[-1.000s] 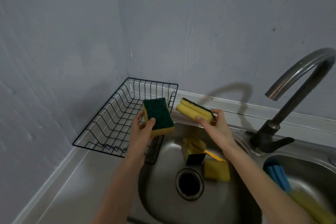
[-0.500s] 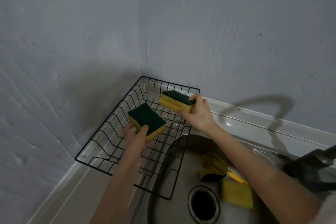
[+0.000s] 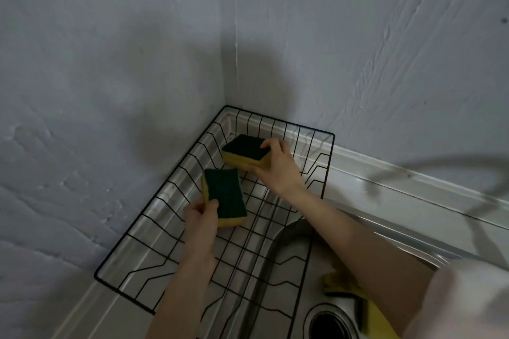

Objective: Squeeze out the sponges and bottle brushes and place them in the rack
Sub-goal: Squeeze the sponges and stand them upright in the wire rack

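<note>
A black wire rack (image 3: 118,243) sits in the wall corner, its right part overlapping the steel sink (image 3: 278,245). My left hand (image 3: 199,219) grips a yellow sponge with a green scouring top (image 3: 225,197), held low inside the rack's middle. My right hand (image 3: 278,168) grips a second yellow and green sponge (image 3: 245,150) near the rack's far end, close to the wires. Whether either sponge rests on the wires I cannot tell. More yellow sponges (image 3: 344,287) lie in the sink beside the drain (image 3: 329,325), partly hidden by my right forearm.
Grey walls meet directly behind the rack. A pale ledge (image 3: 385,173) runs along the back wall to the right. The faucet's shadow falls on the right wall. A strip of counter (image 3: 91,308) lies in front of the rack.
Both hands have moved the sponges farther into the rack and lower. The view has swung left, so the faucet has left the frame.
</note>
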The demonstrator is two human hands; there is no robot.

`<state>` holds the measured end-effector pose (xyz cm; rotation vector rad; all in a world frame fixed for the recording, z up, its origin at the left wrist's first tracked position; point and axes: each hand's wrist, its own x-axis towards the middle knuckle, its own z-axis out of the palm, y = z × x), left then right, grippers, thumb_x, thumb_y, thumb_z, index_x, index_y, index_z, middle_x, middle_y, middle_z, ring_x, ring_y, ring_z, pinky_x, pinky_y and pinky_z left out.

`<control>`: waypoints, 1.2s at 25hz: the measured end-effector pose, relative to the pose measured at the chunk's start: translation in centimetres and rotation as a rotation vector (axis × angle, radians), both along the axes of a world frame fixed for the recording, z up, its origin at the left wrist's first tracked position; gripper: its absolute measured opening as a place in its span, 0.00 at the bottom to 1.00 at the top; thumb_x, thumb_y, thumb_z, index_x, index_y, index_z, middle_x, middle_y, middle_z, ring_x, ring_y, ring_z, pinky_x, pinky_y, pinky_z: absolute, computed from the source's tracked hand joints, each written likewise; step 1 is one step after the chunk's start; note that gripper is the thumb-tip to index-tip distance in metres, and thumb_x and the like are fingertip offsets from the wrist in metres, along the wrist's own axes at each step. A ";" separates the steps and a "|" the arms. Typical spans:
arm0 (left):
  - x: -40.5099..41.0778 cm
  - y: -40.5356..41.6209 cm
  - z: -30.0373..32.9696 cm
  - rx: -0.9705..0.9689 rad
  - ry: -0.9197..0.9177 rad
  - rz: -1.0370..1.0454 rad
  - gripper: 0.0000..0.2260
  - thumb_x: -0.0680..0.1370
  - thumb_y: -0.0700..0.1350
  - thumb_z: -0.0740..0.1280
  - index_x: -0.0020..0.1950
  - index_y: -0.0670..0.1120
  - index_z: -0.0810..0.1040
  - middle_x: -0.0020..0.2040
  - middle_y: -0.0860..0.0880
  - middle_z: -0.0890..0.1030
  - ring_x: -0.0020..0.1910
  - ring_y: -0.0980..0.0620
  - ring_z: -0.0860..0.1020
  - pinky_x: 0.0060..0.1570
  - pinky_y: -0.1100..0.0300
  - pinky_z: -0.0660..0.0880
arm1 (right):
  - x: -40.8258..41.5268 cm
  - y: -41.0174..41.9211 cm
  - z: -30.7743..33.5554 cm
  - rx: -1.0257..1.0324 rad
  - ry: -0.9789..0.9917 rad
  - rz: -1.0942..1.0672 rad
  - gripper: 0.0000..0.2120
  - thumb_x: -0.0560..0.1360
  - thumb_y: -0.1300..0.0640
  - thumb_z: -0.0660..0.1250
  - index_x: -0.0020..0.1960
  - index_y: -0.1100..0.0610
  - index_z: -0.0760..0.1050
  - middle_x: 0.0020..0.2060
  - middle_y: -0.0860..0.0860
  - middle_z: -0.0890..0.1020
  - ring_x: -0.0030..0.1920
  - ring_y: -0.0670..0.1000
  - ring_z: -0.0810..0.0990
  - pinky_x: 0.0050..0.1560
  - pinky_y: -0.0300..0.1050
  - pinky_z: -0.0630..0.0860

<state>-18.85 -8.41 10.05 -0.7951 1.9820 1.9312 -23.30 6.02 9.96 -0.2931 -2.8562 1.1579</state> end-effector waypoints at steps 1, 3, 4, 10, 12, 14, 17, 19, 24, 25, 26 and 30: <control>-0.2 -0.1 -0.2 -0.001 0.002 0.016 0.17 0.78 0.40 0.59 0.66 0.39 0.63 0.54 0.46 0.69 0.51 0.51 0.67 0.51 0.60 0.64 | -0.4 -0.1 -0.3 -0.009 0.007 -0.008 0.23 0.71 0.56 0.69 0.63 0.56 0.64 0.66 0.56 0.64 0.59 0.57 0.74 0.47 0.45 0.75; -0.5 -0.2 -0.5 0.002 -0.002 0.022 0.16 0.78 0.40 0.59 0.65 0.39 0.64 0.54 0.45 0.70 0.51 0.51 0.68 0.51 0.60 0.64 | -1.1 -0.3 -0.8 -0.021 0.014 -0.006 0.23 0.72 0.57 0.68 0.63 0.57 0.63 0.66 0.57 0.65 0.58 0.58 0.74 0.47 0.45 0.75; -0.7 -0.2 -0.7 0.011 -0.015 0.019 0.16 0.78 0.40 0.59 0.65 0.39 0.65 0.55 0.44 0.71 0.51 0.50 0.69 0.51 0.60 0.65 | -1.4 -0.4 -0.9 -0.017 0.010 0.008 0.23 0.72 0.58 0.68 0.63 0.57 0.63 0.66 0.57 0.65 0.58 0.58 0.74 0.47 0.44 0.74; -1.1 -0.4 -0.7 0.132 -0.053 0.024 0.08 0.78 0.38 0.58 0.56 0.39 0.71 0.53 0.42 0.75 0.46 0.50 0.75 0.47 0.62 0.73 | -1.7 -0.7 -1.4 -0.001 -0.052 0.065 0.26 0.74 0.57 0.65 0.69 0.58 0.61 0.71 0.57 0.59 0.64 0.58 0.70 0.55 0.43 0.72; -1.2 -0.3 -0.6 0.155 -0.037 0.015 0.12 0.79 0.38 0.58 0.61 0.36 0.70 0.57 0.40 0.76 0.47 0.50 0.76 0.52 0.60 0.72 | -1.4 -0.6 -1.1 0.032 -0.086 0.093 0.27 0.76 0.56 0.63 0.72 0.56 0.57 0.73 0.58 0.55 0.65 0.59 0.70 0.59 0.47 0.73; -1.5 0.0 -0.2 0.189 -0.042 0.012 0.14 0.79 0.37 0.57 0.64 0.35 0.68 0.62 0.38 0.74 0.49 0.48 0.75 0.53 0.59 0.73 | -1.1 -0.6 -0.5 0.012 -0.118 0.079 0.28 0.77 0.55 0.60 0.73 0.55 0.54 0.74 0.60 0.53 0.65 0.61 0.70 0.60 0.48 0.73; -1.9 0.7 0.4 0.238 -0.064 0.031 0.15 0.79 0.35 0.57 0.65 0.34 0.67 0.65 0.36 0.72 0.58 0.44 0.74 0.60 0.55 0.71 | -0.7 -0.7 0.1 -0.075 -0.165 0.000 0.27 0.78 0.56 0.58 0.73 0.57 0.53 0.71 0.63 0.56 0.62 0.62 0.72 0.58 0.46 0.72; -1.9 1.2 0.4 0.245 -0.078 0.053 0.16 0.78 0.34 0.57 0.66 0.34 0.66 0.66 0.36 0.71 0.63 0.41 0.72 0.63 0.53 0.70 | -0.5 -0.7 -0.1 -0.127 -0.205 -0.032 0.24 0.78 0.55 0.58 0.71 0.61 0.56 0.68 0.64 0.64 0.60 0.61 0.73 0.51 0.42 0.71; -1.8 2.1 0.0 0.237 -0.096 0.052 0.16 0.80 0.36 0.56 0.67 0.37 0.66 0.66 0.37 0.72 0.63 0.41 0.72 0.60 0.53 0.72 | -0.2 -0.6 -0.8 -0.317 -0.387 -0.045 0.25 0.75 0.54 0.63 0.67 0.63 0.59 0.58 0.63 0.77 0.52 0.59 0.79 0.47 0.52 0.81; -2.0 2.2 0.0 0.236 -0.108 0.055 0.16 0.80 0.37 0.56 0.67 0.37 0.66 0.64 0.37 0.72 0.62 0.41 0.73 0.59 0.53 0.72 | -0.3 -0.5 -0.9 -0.351 -0.388 -0.063 0.26 0.75 0.55 0.63 0.67 0.63 0.58 0.59 0.63 0.77 0.54 0.60 0.79 0.51 0.56 0.80; -2.1 2.3 0.1 0.226 -0.123 0.051 0.16 0.80 0.38 0.57 0.66 0.37 0.66 0.62 0.38 0.73 0.59 0.42 0.74 0.59 0.51 0.73 | -0.4 -0.5 -1.0 -0.381 -0.380 -0.084 0.27 0.74 0.56 0.64 0.68 0.63 0.58 0.59 0.64 0.76 0.56 0.61 0.78 0.55 0.58 0.79; -2.4 2.5 -0.1 0.189 -0.158 0.015 0.14 0.79 0.39 0.58 0.64 0.40 0.68 0.55 0.44 0.72 0.51 0.49 0.70 0.57 0.50 0.74 | -0.9 -0.5 -1.6 -0.429 -0.314 -0.127 0.26 0.74 0.59 0.64 0.69 0.62 0.58 0.59 0.63 0.76 0.57 0.60 0.78 0.58 0.55 0.77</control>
